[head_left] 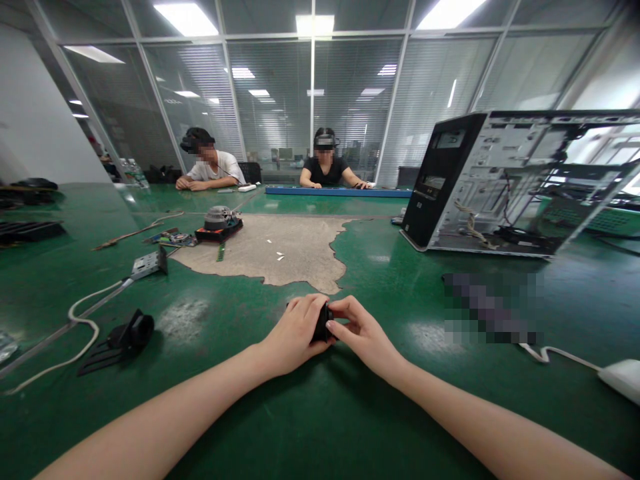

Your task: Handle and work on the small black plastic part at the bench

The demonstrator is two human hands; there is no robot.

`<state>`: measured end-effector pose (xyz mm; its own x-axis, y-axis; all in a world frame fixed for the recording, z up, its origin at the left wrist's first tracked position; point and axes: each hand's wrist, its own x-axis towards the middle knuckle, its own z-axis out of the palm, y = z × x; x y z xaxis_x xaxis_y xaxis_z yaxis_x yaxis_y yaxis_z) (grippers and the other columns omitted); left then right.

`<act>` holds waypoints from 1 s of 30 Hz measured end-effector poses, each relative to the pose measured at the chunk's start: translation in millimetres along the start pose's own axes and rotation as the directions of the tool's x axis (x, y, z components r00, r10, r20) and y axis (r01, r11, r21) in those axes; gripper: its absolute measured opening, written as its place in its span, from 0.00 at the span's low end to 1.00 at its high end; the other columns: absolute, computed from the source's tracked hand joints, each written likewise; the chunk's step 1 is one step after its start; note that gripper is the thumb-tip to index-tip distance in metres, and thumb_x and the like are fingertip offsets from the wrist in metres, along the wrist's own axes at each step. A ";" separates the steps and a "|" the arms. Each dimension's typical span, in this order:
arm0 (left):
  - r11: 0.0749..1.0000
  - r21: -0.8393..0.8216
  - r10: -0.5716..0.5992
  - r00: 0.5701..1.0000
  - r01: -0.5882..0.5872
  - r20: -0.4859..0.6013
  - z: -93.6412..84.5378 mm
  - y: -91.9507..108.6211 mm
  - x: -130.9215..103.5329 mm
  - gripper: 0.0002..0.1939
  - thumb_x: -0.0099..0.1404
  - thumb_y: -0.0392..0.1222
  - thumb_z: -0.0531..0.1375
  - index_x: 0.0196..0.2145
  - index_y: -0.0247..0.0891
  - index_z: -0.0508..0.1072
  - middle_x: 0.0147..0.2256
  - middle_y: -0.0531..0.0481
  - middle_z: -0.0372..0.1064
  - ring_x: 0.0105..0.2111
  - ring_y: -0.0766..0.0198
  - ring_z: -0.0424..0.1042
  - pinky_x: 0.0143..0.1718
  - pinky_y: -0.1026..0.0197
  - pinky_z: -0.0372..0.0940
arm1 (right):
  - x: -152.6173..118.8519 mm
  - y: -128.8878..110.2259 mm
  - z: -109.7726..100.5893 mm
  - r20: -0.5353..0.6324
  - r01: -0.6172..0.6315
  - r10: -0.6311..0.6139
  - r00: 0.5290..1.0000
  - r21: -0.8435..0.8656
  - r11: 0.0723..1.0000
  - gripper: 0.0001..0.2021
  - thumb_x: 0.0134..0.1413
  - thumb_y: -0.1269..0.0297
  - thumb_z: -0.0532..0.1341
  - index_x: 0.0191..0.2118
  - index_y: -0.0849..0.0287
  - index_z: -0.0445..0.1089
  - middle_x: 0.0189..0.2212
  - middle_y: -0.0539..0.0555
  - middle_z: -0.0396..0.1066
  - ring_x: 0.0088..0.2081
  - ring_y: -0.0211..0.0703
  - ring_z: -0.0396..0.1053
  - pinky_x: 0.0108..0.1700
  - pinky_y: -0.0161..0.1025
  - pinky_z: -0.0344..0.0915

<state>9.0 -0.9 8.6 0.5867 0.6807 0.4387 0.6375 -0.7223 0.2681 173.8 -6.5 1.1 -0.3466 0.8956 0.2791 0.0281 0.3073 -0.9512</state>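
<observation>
A small black part (322,324), mostly covered by fingers, is held low over the green table in front of me; its kind cannot be made out. My left hand (294,335) is wrapped over it from the left. From the right, my right hand (369,332) pinches its near end between thumb and fingers. Left of my hands lies a black plastic piece with a round end (134,332). Beyond them a worn bare patch (300,250) shows in the table top (240,413).
An opened computer case (450,193) stands at the right, near a blurred-out dark object (485,307) and a white cable. At the left are a metal bracket (147,263), a heatsink fan on a box (219,223) and a circuit board (175,238). Two people sit across the table.
</observation>
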 end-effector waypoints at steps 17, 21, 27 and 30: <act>1.000 -0.008 0.003 1.000 -0.004 -0.022 1.0 -0.7 -0.1 0.27 0.56 0.40 0.58 0.50 0.38 0.50 0.46 0.42 0.57 0.47 0.53 0.58 0.47 0.49 0.55 | 0.3 1.1 -0.8 -0.027 0.035 -0.036 0.999 -0.045 0.998 0.06 0.51 0.67 0.56 0.37 0.56 0.62 0.37 0.51 0.63 0.43 0.42 0.65 0.37 0.36 0.67; 1.000 0.001 0.000 1.000 0.000 -0.012 1.6 -1.0 0.4 0.27 0.56 0.41 0.59 0.49 0.37 0.50 0.46 0.42 0.57 0.47 0.53 0.58 0.48 0.50 0.55 | -0.4 1.0 1.1 -0.018 0.011 -0.011 1.000 0.006 1.000 0.06 0.51 0.67 0.56 0.38 0.55 0.61 0.37 0.50 0.63 0.42 0.41 0.66 0.35 0.35 0.68; 1.000 -0.006 -0.008 1.000 0.008 0.002 -1.6 0.4 0.9 0.28 0.55 0.40 0.59 0.50 0.37 0.50 0.47 0.42 0.57 0.47 0.53 0.58 0.48 0.50 0.54 | 0.6 -5.8 -2.2 -0.156 -0.035 0.013 0.988 -0.138 0.990 0.07 0.47 0.68 0.58 0.34 0.57 0.61 0.33 0.50 0.64 0.39 0.41 0.65 0.35 0.36 0.66; 1.000 -0.010 -0.012 1.000 0.012 -0.003 -2.3 1.0 1.1 0.30 0.54 0.40 0.60 0.50 0.37 0.50 0.47 0.42 0.57 0.48 0.53 0.58 0.48 0.50 0.54 | 3.2 -4.9 -6.1 -0.292 -0.086 0.037 0.956 -0.157 0.984 0.06 0.46 0.67 0.58 0.34 0.58 0.62 0.32 0.50 0.65 0.37 0.40 0.65 0.38 0.38 0.64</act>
<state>9.1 -1.2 11.3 0.5779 0.6887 0.4379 0.6392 -0.7155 0.2819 178.3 -3.3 7.4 -0.0561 0.9611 0.2704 0.2042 0.2761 -0.9392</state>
